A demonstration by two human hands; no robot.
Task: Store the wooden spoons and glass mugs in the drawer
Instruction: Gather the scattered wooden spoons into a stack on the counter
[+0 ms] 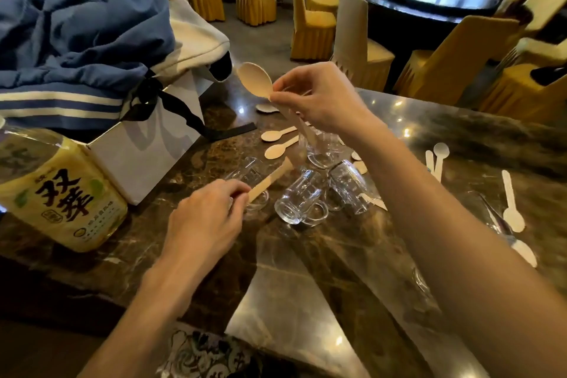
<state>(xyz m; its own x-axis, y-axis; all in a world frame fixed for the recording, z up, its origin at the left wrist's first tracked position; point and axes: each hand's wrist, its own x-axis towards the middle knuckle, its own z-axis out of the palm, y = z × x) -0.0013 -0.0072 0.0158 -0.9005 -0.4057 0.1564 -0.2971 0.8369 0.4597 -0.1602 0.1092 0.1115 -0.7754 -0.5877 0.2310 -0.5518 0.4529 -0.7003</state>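
Marble worktop with the task's things scattered across its middle and right; the drawer is not in view. A white gift box under a blue garment at far left, and a yellow bottle at near left, stand apart from the work. Glass mugs lie on their sides in a cluster at the centre, between the two forearms. The right hand, lifted above the cluster, pinches the raised spoon at its neck between thumb and fingers; the bowl points up and far left, and the handle slants down toward the mugs. The left hand, low and near left of the mugs, pinches the second spoon with curled fingers, its free handle end pointing far right. Two loose spoons lie flat just left of the cluster, long axes left-to-right, bowls leftward, below the right hand and probably nearer to it. More spoons lie right of the right forearm, long axes near-to-far, likely within that hand's reach.
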